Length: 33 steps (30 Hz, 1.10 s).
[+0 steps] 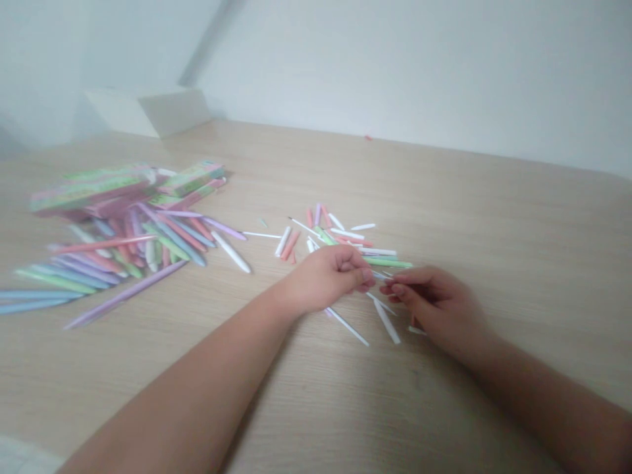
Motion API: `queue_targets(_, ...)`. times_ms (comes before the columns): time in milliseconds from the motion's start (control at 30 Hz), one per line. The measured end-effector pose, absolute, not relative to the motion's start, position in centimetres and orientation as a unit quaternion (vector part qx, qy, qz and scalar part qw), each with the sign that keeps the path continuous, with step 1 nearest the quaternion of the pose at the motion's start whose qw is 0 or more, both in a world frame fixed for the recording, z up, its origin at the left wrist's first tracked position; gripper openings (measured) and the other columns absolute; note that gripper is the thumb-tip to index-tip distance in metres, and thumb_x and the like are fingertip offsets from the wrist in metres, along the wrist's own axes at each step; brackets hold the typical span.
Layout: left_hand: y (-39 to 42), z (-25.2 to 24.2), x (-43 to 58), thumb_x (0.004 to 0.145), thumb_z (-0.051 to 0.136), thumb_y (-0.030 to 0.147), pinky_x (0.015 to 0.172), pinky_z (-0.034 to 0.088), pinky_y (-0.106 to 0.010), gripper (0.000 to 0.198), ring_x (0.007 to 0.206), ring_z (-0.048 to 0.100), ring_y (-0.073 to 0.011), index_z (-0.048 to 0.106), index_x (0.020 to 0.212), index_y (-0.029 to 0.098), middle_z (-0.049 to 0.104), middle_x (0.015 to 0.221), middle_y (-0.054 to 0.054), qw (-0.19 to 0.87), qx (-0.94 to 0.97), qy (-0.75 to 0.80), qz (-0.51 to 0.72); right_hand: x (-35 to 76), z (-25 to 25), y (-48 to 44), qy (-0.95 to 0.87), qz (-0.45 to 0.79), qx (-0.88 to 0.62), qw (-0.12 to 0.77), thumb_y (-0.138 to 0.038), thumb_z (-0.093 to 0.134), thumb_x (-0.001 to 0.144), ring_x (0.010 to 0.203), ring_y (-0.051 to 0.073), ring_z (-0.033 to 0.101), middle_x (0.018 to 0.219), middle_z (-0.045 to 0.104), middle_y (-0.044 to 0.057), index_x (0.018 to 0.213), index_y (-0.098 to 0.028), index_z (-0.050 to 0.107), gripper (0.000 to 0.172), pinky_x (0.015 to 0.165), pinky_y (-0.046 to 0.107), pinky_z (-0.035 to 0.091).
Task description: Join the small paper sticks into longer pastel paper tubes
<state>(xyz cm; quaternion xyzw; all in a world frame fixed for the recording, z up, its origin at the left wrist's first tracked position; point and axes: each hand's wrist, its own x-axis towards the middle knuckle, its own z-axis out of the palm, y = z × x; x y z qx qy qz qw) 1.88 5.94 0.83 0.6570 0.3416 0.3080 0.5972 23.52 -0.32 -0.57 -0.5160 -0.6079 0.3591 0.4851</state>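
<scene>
Close together over a scatter of pen parts, both of my hands are closed in a pinch. My left hand [340, 276] and my right hand [437, 299] meet at a thin pale pen part [379, 274], partly covered by the fingers and blurred. Around them lie short pen barrel pieces in white, coral, purple and green, among them a green piece [390, 262] behind the fingers. A thin pen refill [348, 327] lies in front of my left hand, and a white tapered piece [386, 322] rests near my right hand.
To the left is a heap of pastel pens [143, 240], with pink and green boxes [99, 187] behind it. A long purple pen [126, 295] lies at the heap's front. A white folded card or box [172, 112] stands against the wall at the back of the wooden table [296, 408].
</scene>
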Motion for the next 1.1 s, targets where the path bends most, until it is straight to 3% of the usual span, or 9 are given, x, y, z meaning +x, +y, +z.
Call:
queue_targets(233,5.5,-0.1,2.4,0.085,0.072,0.033,0.067,0.048,-0.025,0.016,0.074,0.067,-0.0146,0.071,0.086,0.018,0.075,0.082,-0.004,0.593,0.67,0.329,0.303,23.7,-0.6,-0.3,-0.652,0.336,-0.508,0.452,-0.053,0.078,0.082,0.077,0.022,0.075,0.086,0.079,0.003,0.09,-0.029,0.077,0.025,0.068,0.036,0.064)
queue_targets(367,5.3,-0.2,2.4,0.088,0.067,0.033,0.077,0.05,-0.029,0.021,0.087,0.069,-0.0185,0.077,0.103,0.023,0.077,0.094,-0.004,0.544,0.726,0.306,0.289,23.9,-0.8,-0.2,-0.681,0.302,-0.519,0.419,-0.052,0.073,0.086,0.076,0.022,0.074,0.085,0.079,0.004,0.093,-0.029,0.079,0.025,0.067,0.034,0.063)
queue_targets(467,5.5,0.1,2.0,0.091,0.063,0.036,0.077,0.049,-0.029,0.021,0.086,0.068,-0.0187,0.077,0.101,0.023,0.076,0.091,-0.003,0.488,0.762,0.316,0.285,24.3,-0.1,0.0,-0.713,0.264,-0.533,0.371,-0.052,0.07,0.089,0.085,0.025,0.075,0.099,0.079,0.006,0.109,-0.029,0.078,0.031,0.073,0.038,0.064)
queue_targets(533,5.8,0.3,1.6,0.092,0.062,0.037,0.073,0.048,-0.028,0.022,0.081,0.067,-0.0178,0.076,0.094,0.021,0.075,0.086,-0.003,0.448,0.767,0.343,0.305,25.0,0.8,-0.3,-0.754,0.214,-0.534,0.316,-0.05,0.068,0.09,0.107,0.03,0.072,0.126,0.073,0.009,0.132,-0.031,0.067,0.046,0.089,0.045,0.062)
queue_targets(600,6.2,0.6,1.3,0.093,0.06,0.038,0.072,0.047,-0.027,0.023,0.08,0.066,-0.0172,0.075,0.093,0.021,0.074,0.087,-0.003,0.425,0.756,0.366,0.338,26.0,1.7,-1.3,-0.8,0.156,-0.529,0.236,-0.05,0.067,0.091,0.134,0.036,0.056,0.154,0.052,0.01,0.152,-0.032,0.048,0.066,0.107,0.054,0.051)
queue_targets(667,6.5,0.7,1.1,0.094,0.059,0.04,0.074,0.049,-0.027,0.025,0.081,0.067,-0.0171,0.075,0.096,0.021,0.075,0.091,-0.004,0.429,0.731,0.379,0.372,27.3,2.0,-3.3,-0.82,0.101,-0.543,0.153,-0.052,0.068,0.089,0.148,0.041,0.038,0.168,0.029,0.009,0.161,-0.035,0.031,0.083,0.114,0.061,0.042)
queue_targets(733,6.9,0.8,1.0,0.094,0.06,0.041,0.077,0.051,-0.028,0.025,0.085,0.068,-0.0173,0.074,0.099,0.02,0.076,0.095,-0.005,0.449,0.691,0.386,0.415,28.6,1.5,-6.2,-0.808,0.047,-0.579,0.103,-0.056,0.069,0.086,0.148,0.045,0.034,0.17,0.019,0.009,0.164,-0.037,0.017,0.096,0.111,0.066,0.044)
queue_targets(867,7.7,1.1,0.9,0.092,0.063,0.043,0.082,0.053,-0.027,0.025,0.091,0.07,-0.0172,0.07,0.096,0.019,0.077,0.098,-0.006,0.487,0.595,0.392,0.505,30.0,-1.0,-11.7,-0.802,-0.022,-0.593,0.073,-0.061,0.065,0.084,0.139,0.051,0.044,0.17,0.015,0.012,0.165,-0.039,0.001,0.105,0.1,0.071,0.052)
queue_targets(1100,8.6,2.5,-0.1,0.087,0.07,0.043,0.065,0.053,-0.021,0.029,0.085,0.072,-0.016,0.068,0.098,0.016,0.075,0.096,-0.008,0.524,0.471,0.422,0.571,27.9,-2.0,-10.7,-0.815,-0.003,-0.577,0.057,-0.056,0.063,0.09,0.149,0.046,0.028,0.171,0.006,0.011,0.165,-0.035,-0.005,0.104,0.113,0.067,0.041)
